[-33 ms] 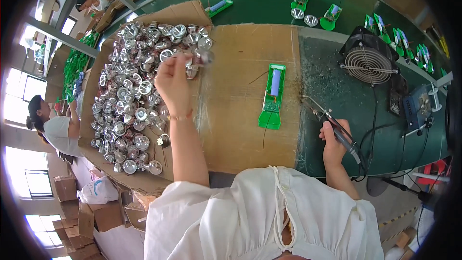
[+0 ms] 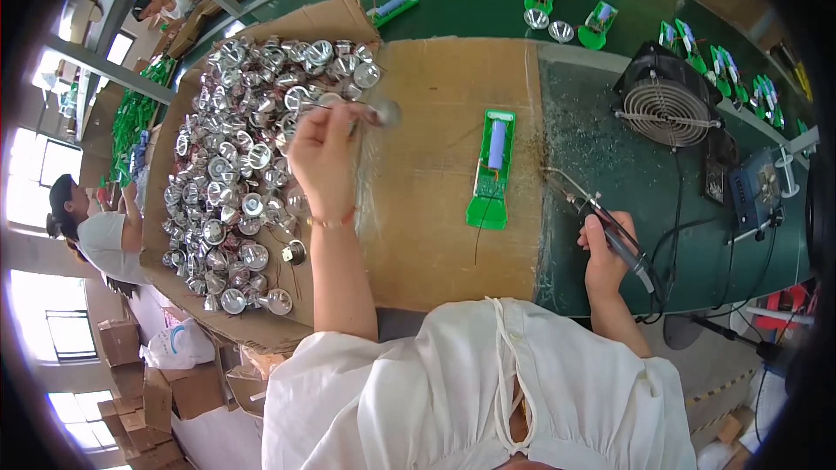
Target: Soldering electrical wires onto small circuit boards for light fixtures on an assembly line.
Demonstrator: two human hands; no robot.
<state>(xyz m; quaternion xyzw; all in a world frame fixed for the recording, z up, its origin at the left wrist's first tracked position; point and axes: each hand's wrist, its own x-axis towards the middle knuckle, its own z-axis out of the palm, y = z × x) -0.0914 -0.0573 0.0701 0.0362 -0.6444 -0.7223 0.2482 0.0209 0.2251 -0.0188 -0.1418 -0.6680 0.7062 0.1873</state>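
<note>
Since the earlier frame, the left hand (image 2: pixel 322 157) and the shiny cup (image 2: pixel 383 113) in it have shifted slightly right; the right hand (image 2: pixel 605 252) looks much the same.

Leftmost, the carton (image 2: pixel 355 10) is heaped with loose cups (image 2: pixel 252 204); trailing leads among them could snag and drag neighbours out. The held cup is blurred, and whether it hangs by its leads or its stem I cannot tell; a grip on thin leads could strain a joint. The left hand is pinched closed on it, fingers curled, forearm reaching up beside the carton's right side.

Between the hands, the open green case (image 2: pixel 488 213) lies on the cardboard (image 2: pixel 418 235), with a purple cell (image 2: pixel 496 146) inside; its thin dark wires stick out and could catch a sleeve.

Right of it, the right hand wraps the iron (image 2: pixel 629 257), thumb uppermost, forearm low over the worktop (image 2: pixel 566 283). The iron's front end points up-left, apart from the case; a careless swing, or its cable snagging, could scorch plastic.
</note>
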